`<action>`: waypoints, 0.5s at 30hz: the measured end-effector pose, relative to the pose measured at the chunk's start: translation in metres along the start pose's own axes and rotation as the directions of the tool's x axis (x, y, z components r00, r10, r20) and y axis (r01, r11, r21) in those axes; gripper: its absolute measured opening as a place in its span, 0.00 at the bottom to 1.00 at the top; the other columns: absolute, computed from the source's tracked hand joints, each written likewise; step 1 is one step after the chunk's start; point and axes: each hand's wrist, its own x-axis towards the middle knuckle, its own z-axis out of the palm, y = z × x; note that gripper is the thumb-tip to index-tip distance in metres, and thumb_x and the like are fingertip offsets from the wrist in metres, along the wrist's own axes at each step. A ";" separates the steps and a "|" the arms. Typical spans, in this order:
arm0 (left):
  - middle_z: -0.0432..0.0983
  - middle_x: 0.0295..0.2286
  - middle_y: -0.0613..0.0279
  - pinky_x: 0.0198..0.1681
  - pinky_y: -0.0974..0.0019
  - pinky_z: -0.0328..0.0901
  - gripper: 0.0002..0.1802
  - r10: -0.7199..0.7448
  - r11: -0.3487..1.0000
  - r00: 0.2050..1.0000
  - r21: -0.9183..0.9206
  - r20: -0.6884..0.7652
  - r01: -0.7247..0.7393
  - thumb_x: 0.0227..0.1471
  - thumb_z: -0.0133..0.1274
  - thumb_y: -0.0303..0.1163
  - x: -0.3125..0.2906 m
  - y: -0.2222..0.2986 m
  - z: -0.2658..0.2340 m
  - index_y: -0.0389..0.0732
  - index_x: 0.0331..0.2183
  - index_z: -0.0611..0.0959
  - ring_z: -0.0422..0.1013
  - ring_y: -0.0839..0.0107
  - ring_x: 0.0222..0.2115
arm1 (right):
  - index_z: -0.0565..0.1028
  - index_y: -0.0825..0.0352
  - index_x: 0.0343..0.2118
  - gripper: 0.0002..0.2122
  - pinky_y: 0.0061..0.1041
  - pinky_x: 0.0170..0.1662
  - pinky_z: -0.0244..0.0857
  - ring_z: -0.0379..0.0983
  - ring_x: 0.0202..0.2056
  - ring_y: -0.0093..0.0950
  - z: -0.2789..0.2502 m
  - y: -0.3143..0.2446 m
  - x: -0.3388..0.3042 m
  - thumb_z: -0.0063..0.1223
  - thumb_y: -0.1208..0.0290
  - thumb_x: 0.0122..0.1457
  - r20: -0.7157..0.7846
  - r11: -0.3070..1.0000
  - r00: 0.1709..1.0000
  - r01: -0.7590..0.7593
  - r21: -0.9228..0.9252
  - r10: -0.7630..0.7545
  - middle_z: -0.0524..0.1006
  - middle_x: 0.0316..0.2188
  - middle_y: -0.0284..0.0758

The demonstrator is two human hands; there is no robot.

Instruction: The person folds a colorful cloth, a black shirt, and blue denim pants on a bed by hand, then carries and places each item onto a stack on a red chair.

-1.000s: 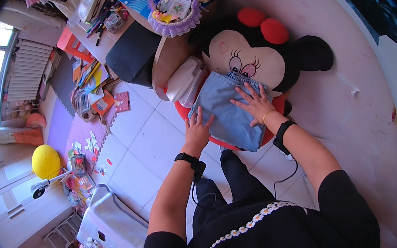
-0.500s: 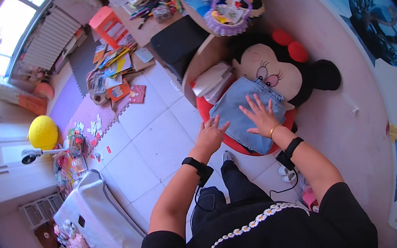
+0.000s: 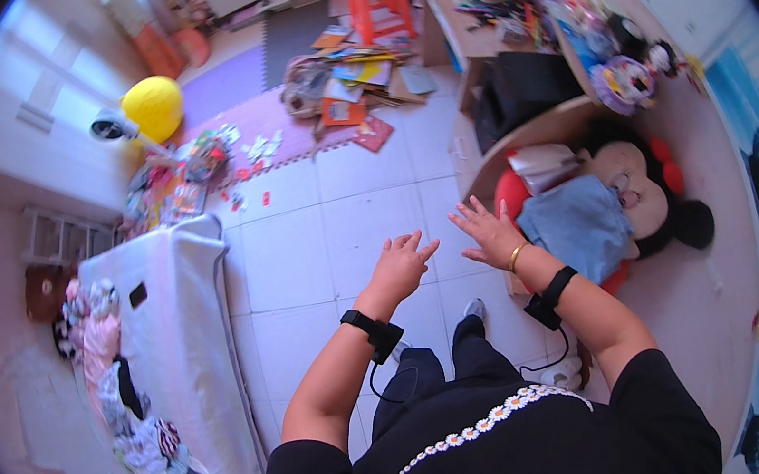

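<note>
My left hand (image 3: 399, 269) is held out over the white tiled floor (image 3: 342, 242), fingers apart, with nothing in it. Beside it, my right hand (image 3: 492, 234) is spread open and holds nothing, a gold bangle on its wrist. Just right of that hand lies a folded piece of blue denim clothing (image 3: 578, 228). The denim rests on a red seat against a large plush mouse cushion (image 3: 647, 192) with a red bow and black ears. Above the denim sit whitish packages (image 3: 545, 167). Neither hand appears to touch the denim.
A bed (image 3: 172, 303) with clothes piled along its far left side stands at left. Books and papers (image 3: 359, 81) are heaped near an orange stool (image 3: 379, 7). A yellow balloon (image 3: 154, 108) and small scattered items lie at upper left. A cluttered desk (image 3: 457, 21) stands upper right.
My view has swung left, so the denim and plush cushion now appear farther right. My hands, earlier over and beside the denim, are now over the floor, both still open.
</note>
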 end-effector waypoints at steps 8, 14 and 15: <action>0.84 0.76 0.40 0.77 0.29 0.75 0.45 -0.321 0.947 0.903 -0.100 -0.284 0.306 0.74 0.76 0.34 -0.205 -0.104 -0.016 0.57 0.85 0.83 0.82 0.36 0.73 | 0.57 0.37 0.99 0.52 0.96 0.88 0.43 0.47 0.98 0.49 -0.038 -0.216 0.106 0.78 0.44 0.79 0.105 0.918 0.920 0.388 -0.087 -0.379 0.58 0.99 0.34; 0.84 0.76 0.42 0.79 0.34 0.74 0.42 -0.631 0.776 0.713 -0.237 -0.305 0.585 0.77 0.73 0.35 -0.352 -0.116 -0.033 0.57 0.85 0.82 0.82 0.37 0.73 | 0.56 0.37 0.99 0.51 0.94 0.89 0.42 0.46 0.98 0.50 -0.052 -0.372 0.157 0.75 0.43 0.81 0.220 0.749 0.764 0.642 -0.167 -0.606 0.57 1.00 0.33; 0.84 0.77 0.41 0.80 0.36 0.75 0.42 -0.671 0.741 0.674 -0.243 -0.308 0.626 0.79 0.73 0.36 -0.373 -0.115 -0.035 0.58 0.86 0.81 0.82 0.36 0.72 | 0.56 0.37 0.99 0.50 0.94 0.90 0.42 0.45 0.98 0.50 -0.053 -0.396 0.163 0.74 0.42 0.82 0.237 0.717 0.737 0.674 -0.178 -0.633 0.56 1.00 0.33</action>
